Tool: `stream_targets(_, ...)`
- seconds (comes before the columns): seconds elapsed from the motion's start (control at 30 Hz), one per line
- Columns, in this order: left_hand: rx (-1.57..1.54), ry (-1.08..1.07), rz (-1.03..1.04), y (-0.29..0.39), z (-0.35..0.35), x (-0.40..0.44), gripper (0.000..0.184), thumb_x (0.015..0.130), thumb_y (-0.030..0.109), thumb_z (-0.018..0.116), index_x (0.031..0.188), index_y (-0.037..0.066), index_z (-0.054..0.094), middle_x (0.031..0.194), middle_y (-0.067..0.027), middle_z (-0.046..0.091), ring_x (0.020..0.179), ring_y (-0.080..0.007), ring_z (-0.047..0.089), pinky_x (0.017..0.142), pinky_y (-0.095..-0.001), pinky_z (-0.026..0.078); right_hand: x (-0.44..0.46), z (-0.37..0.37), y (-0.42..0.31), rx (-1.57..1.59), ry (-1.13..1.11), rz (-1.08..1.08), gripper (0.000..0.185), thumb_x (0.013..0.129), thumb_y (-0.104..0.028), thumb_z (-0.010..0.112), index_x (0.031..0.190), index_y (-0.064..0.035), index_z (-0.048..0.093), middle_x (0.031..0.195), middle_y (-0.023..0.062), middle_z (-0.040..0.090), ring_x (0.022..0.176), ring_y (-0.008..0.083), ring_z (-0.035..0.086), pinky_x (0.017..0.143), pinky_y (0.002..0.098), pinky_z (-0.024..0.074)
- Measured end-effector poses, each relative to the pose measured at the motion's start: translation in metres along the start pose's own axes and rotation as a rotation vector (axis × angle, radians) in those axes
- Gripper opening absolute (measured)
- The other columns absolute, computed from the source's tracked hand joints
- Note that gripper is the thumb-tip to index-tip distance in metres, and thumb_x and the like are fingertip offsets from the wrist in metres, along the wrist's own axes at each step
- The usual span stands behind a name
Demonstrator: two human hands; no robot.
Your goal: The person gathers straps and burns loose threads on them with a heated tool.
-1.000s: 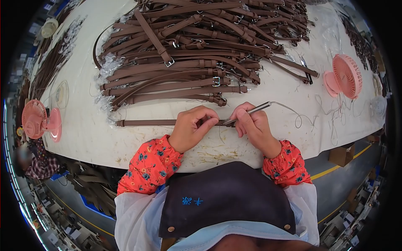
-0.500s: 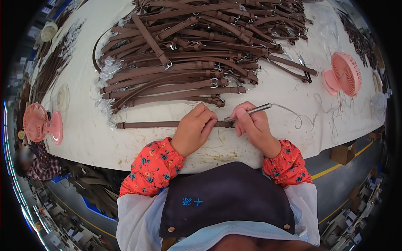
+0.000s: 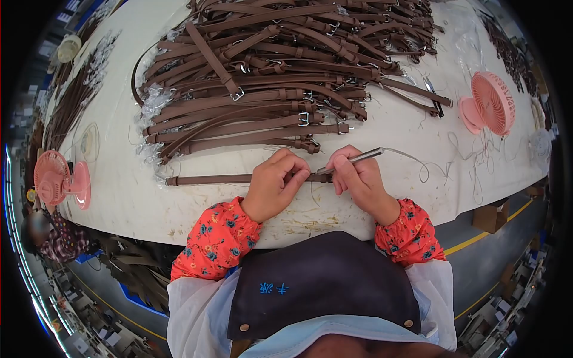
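Fingers (image 3: 348, 169) bent around slanted tool (image 3: 367, 155)

Bright, even light reaches your broad off-white surface (image 3: 418, 179), leaving soft shadows. Your view is sharp centrally, but fisheye distortion bends its softer edges toward black corners; long white strip lights (image 3: 39, 307) glare at far left.
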State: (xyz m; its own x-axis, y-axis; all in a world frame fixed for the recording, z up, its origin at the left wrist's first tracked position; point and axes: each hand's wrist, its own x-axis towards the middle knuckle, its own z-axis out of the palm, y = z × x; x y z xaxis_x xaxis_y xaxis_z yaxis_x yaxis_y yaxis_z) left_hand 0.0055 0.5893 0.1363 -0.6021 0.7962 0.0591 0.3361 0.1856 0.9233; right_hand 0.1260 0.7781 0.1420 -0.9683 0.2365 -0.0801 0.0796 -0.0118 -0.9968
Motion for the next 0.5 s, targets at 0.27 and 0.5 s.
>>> stream_targets(0.27, -0.009, -0.010, -0.024, -0.0006, -0.0007, 0.0002, 0.007, 0.092, 0.006, 0.070, 0.097, 0.002, 0.067, 0.089, -0.0072, 0.060, 0.066, -0.0166, 0.061, 0.060, -0.0285, 0.049, 0.0007, 0.0010, 0.0001, 0.000, 0.005, -0.025, 0.038, 0.109, -0.024, 0.048, 0.088, 0.0017, 0.067, 0.066, 0.0032, 0.060, 0.051, 0.0085, 0.054, 0.051, 0.0268, 0.0423)
stream_targets(0.5, 0.141, 0.159, 0.106, 0.0015, -0.0040, 0.0008, 0.016, 0.085, 0.005, 0.075, 0.100, 0.007, 0.068, 0.103, -0.0055, 0.063, 0.079, -0.0192, 0.060, 0.070, -0.0312, 0.048, -0.0023, -0.0014, 0.0040, 0.097, 0.048, -0.088, 0.031, 0.109, -0.024, 0.047, 0.098, 0.0015, 0.062, 0.070, 0.0038, 0.060, 0.054, 0.0077, 0.055, 0.052, 0.0253, 0.0442)
